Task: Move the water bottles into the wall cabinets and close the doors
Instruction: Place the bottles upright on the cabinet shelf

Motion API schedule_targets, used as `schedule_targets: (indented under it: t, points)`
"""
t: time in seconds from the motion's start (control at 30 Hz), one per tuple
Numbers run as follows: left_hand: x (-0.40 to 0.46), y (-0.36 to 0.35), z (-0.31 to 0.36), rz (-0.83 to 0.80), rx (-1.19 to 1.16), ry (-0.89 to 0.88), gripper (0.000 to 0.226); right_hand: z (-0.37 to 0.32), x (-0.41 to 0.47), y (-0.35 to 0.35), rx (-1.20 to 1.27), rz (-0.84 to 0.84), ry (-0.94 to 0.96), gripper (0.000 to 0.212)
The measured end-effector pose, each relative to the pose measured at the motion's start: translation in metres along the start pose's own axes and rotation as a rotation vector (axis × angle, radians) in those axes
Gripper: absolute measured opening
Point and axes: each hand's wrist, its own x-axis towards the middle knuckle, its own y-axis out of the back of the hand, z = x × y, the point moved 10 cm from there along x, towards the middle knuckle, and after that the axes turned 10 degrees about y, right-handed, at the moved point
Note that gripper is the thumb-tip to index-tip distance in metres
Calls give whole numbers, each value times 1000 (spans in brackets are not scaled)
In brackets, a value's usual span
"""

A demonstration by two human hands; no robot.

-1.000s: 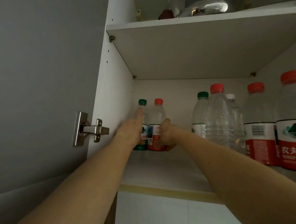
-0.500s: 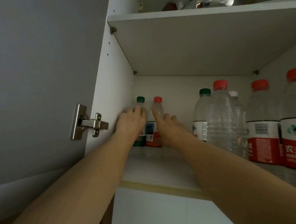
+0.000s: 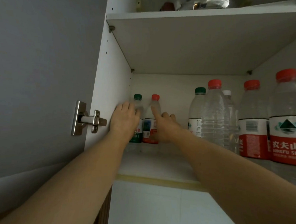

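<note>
Left hand (image 3: 126,121) spread, covering green-capped bottle (image 3: 137,109); grip unclear. Right hand (image 3: 163,126) released, beside red-capped bottle (image 3: 152,122).

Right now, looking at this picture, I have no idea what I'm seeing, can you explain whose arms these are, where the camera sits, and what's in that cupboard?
There is no machine here. The camera is worn on a person's head, so you look up along their own two bare arms into an open wall cabinet. The metal piece at the left is the door hinge.

On the lower shelf, two small bottles stand at the back left: a green-capped bottle and a red-capped bottle. The left hand rests open against the green-capped one; the right hand touches the red-capped one with a finger stretched up. Neither hand seems to grip anything. Bigger water bottles stand at the right. The upper shelf holds things too dim to name.
</note>
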Motion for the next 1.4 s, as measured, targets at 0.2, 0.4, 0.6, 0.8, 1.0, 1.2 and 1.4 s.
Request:
schedule_targets:
  t: [0.2, 0.4, 0.6, 0.8, 1.0, 1.2, 1.4]
  points:
    - [-18, 26, -17, -55, -506, 149, 69, -35, -60, 94, 63, 311, 125, 63]
    - [-26, 73, -10, -108, -1069, 137, 69, -40, -154, 181, -127, 564, 244, 46]
    - [-36, 121, 37, -225, -1455, 97, 89, 18, -221, 201, -164, 623, 13, 50]
    - [-57, 140, 110, -372, -1468, 111, 122, 62, -270, 181, -141, 696, -177, 80]
    - [-68, 138, 134, -303, -1362, 189, 125, 101, -281, 145, 93, 638, -319, 116]
    - [-65, 130, 126, -342, -1422, 222, 126, 104, -290, 146, 11, 685, -395, 118]
    - [-73, 116, 93, -325, -1469, 209, 127, 94, -291, 151, -197, 630, -436, 106]
